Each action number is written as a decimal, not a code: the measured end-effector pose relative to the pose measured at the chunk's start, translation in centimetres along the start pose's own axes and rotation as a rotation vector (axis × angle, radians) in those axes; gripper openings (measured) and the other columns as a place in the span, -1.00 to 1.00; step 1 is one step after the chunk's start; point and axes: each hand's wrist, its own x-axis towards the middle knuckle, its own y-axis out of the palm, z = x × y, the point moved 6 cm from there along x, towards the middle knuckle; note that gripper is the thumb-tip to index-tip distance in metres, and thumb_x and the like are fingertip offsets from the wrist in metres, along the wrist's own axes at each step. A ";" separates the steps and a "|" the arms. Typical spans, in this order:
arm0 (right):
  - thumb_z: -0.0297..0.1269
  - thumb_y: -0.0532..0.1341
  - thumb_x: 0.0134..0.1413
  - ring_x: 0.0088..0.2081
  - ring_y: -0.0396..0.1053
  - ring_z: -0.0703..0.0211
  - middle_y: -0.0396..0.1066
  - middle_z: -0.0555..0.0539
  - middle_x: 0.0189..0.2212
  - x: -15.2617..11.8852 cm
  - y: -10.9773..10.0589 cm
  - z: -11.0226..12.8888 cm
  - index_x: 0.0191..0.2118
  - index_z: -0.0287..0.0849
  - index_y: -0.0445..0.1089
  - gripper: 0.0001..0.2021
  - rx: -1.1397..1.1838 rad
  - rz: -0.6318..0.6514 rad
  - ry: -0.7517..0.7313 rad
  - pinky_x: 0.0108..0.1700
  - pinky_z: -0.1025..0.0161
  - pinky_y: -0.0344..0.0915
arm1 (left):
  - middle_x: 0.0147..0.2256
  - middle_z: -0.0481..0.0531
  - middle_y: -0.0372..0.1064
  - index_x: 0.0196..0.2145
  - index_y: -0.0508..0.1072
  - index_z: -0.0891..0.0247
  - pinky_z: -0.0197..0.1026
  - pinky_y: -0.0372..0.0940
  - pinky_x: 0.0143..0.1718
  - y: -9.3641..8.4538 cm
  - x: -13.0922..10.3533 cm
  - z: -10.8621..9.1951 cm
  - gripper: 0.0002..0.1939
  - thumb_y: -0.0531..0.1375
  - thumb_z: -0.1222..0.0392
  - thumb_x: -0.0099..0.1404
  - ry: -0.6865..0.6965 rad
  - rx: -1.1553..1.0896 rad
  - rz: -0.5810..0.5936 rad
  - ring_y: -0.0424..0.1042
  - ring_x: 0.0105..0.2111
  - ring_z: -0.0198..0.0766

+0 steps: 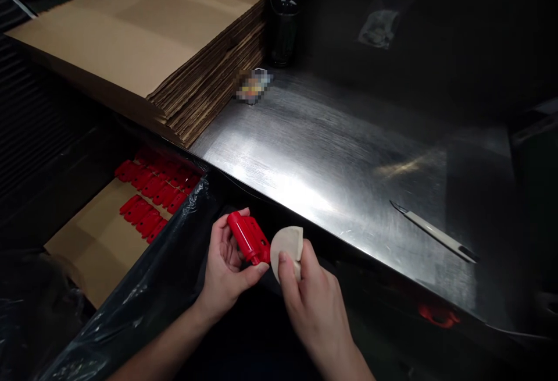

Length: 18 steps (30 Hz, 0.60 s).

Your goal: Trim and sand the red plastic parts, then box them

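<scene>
A small red plastic part (249,238) is held just below the middle of the view, in front of the near edge of a metal table (331,154). It is gripped in the left hand (226,264), with the fingers curled behind it and the thumb pressed along its lower side, so the hand is closed around it. At about three o'clock from the part, and touching its end, a pale, roughly half-round pad (285,247) is pinched between the thumb and fingers of the right hand (311,299), which is closed on it. Both bare forearms are seen rising from six o'clock. At about ten o'clock from the hands, below the table edge, rows of matching red parts (152,192) are laid side by side on a brown sheet inside a box lined with black plastic film (143,305). At eleven o'clock, a thick stack of flat cardboard sheets (143,38) is piled on the table. At twelve o'clock, a dark cup (284,26) is stood just beside the stack, with a small blurred item (253,85) near it. At three o'clock, well apart from the hands, a slim white-handled knife (433,232) is laid flat on the shiny surface.
</scene>
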 end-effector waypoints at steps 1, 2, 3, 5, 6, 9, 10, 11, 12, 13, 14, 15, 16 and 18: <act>-0.04 0.00 0.51 -0.73 0.36 0.12 0.36 0.11 -0.68 0.0 0.0 0.1 -0.30 0.01 0.19 -0.71 0.008 0.018 0.000 -0.64 0.26 0.10 | 0.42 0.28 0.21 0.26 0.27 0.03 0.04 0.53 0.11 0.0 0.0 0.0 -0.08 0.60 0.10 0.03 0.001 -0.006 0.005 0.45 0.28 0.19; -0.04 0.00 0.51 -0.73 0.35 0.13 0.36 0.11 -0.68 -0.1 0.0 0.2 -0.29 0.00 0.20 -0.71 0.024 0.031 -0.010 -0.64 0.26 0.09 | 0.42 0.29 0.21 0.26 0.26 0.03 0.04 0.53 0.11 0.1 0.0 0.0 -0.07 0.60 0.10 0.04 0.004 -0.012 0.014 0.44 0.28 0.20; -0.04 0.00 0.52 -0.74 0.35 0.13 0.37 0.12 -0.68 -0.1 0.1 0.4 -0.27 0.00 0.21 -0.71 0.039 0.046 -0.021 -0.65 0.26 0.09 | 0.43 0.29 0.21 0.27 0.26 0.03 0.04 0.53 0.11 0.2 0.0 0.0 -0.07 0.60 0.10 0.04 0.007 -0.016 0.021 0.44 0.29 0.20; -0.03 -0.01 0.52 -0.73 0.36 0.13 0.37 0.12 -0.68 -0.1 0.1 0.4 -0.26 -0.01 0.22 -0.72 0.038 0.047 -0.020 -0.64 0.26 0.09 | 0.43 0.29 0.19 0.26 0.26 0.03 0.04 0.54 0.10 0.1 0.0 0.0 -0.07 0.60 0.10 0.03 0.006 -0.015 0.015 0.44 0.29 0.21; -0.04 -0.01 0.51 -0.73 0.37 0.12 0.36 0.12 -0.68 0.0 0.1 0.3 -0.27 0.00 0.21 -0.72 0.021 0.036 -0.005 -0.64 0.26 0.09 | 0.44 0.29 0.19 0.25 0.26 0.03 0.04 0.54 0.09 0.1 0.0 0.1 -0.08 0.60 0.10 0.03 -0.002 -0.011 0.006 0.44 0.29 0.21; -0.03 -0.02 0.49 -0.71 0.39 0.11 0.37 0.11 -0.68 0.1 0.2 -0.1 -0.29 0.01 0.18 -0.72 -0.001 0.046 0.032 -0.62 0.26 0.12 | 0.42 0.32 0.20 0.24 0.25 0.05 0.04 0.54 0.09 -0.1 -0.1 0.2 -0.07 0.60 0.09 0.02 -0.019 -0.009 -0.006 0.43 0.28 0.21; -0.03 -0.02 0.50 -0.71 0.39 0.11 0.38 0.11 -0.67 0.1 0.3 -0.2 -0.29 0.01 0.18 -0.71 0.007 0.058 0.030 -0.62 0.26 0.12 | 0.42 0.32 0.20 0.25 0.25 0.06 0.03 0.53 0.10 -0.1 -0.1 0.3 -0.06 0.60 0.09 0.02 -0.019 -0.012 -0.001 0.43 0.29 0.20; -0.02 -0.02 0.50 -0.70 0.40 0.11 0.39 0.10 -0.66 0.1 0.3 -0.2 -0.29 0.01 0.19 -0.71 0.017 0.074 0.026 -0.62 0.26 0.13 | 0.42 0.33 0.20 0.26 0.24 0.06 0.02 0.53 0.09 -0.1 -0.1 0.3 -0.05 0.61 0.10 0.02 -0.017 -0.016 0.005 0.43 0.28 0.19; -0.02 -0.02 0.50 -0.69 0.41 0.11 0.39 0.10 -0.65 0.1 0.4 -0.3 -0.28 0.01 0.19 -0.71 0.017 0.081 0.027 -0.61 0.26 0.14 | 0.43 0.33 0.19 0.26 0.24 0.06 -0.01 0.54 0.07 -0.1 -0.2 0.3 -0.05 0.61 0.11 0.02 -0.015 -0.019 0.008 0.44 0.27 0.17; -0.02 -0.02 0.49 -0.69 0.41 0.10 0.39 0.09 -0.65 0.1 0.3 -0.4 -0.28 0.01 0.19 -0.71 0.009 0.074 0.032 -0.61 0.25 0.14 | 0.43 0.32 0.18 0.25 0.25 0.05 -0.03 0.55 0.04 -0.1 -0.2 0.3 -0.05 0.61 0.12 0.02 -0.017 -0.022 0.007 0.45 0.26 0.15; -0.02 -0.02 0.49 -0.69 0.41 0.09 0.38 0.09 -0.66 0.1 0.3 -0.6 -0.29 0.01 0.18 -0.71 -0.004 0.058 0.040 -0.61 0.25 0.14 | 0.43 0.32 0.17 0.25 0.25 0.05 -0.06 0.56 0.01 -0.1 -0.2 0.4 -0.06 0.61 0.13 0.02 -0.023 -0.024 0.006 0.46 0.25 0.14; -0.02 -0.02 0.49 -0.69 0.40 0.09 0.37 0.09 -0.67 0.1 0.2 -0.7 -0.30 0.01 0.18 -0.71 -0.018 0.039 0.046 -0.61 0.24 0.14 | 0.43 0.32 0.17 0.24 0.25 0.05 -0.07 0.56 -0.02 -0.1 -0.2 0.4 -0.07 0.61 0.12 0.02 -0.030 -0.026 0.005 0.46 0.25 0.14; -0.02 -0.02 0.50 -0.70 0.38 0.09 0.36 0.10 -0.67 0.0 0.1 -0.7 -0.30 0.01 0.17 -0.71 -0.028 0.027 0.045 -0.61 0.24 0.13 | 0.43 0.32 0.18 0.24 0.25 0.05 -0.07 0.56 -0.02 -0.1 -0.2 0.4 -0.07 0.60 0.12 0.03 -0.033 -0.026 0.006 0.46 0.25 0.15; -0.04 -0.03 0.51 -0.73 0.34 0.12 0.34 0.12 -0.68 -0.3 0.1 -0.6 -0.29 0.01 0.18 -0.71 -0.023 0.018 0.011 -0.63 0.24 0.10 | 0.42 0.33 0.20 0.26 0.24 0.07 -0.04 0.55 0.03 -0.1 -0.2 0.3 -0.06 0.60 0.10 0.02 -0.027 -0.026 0.013 0.43 0.28 0.19</act>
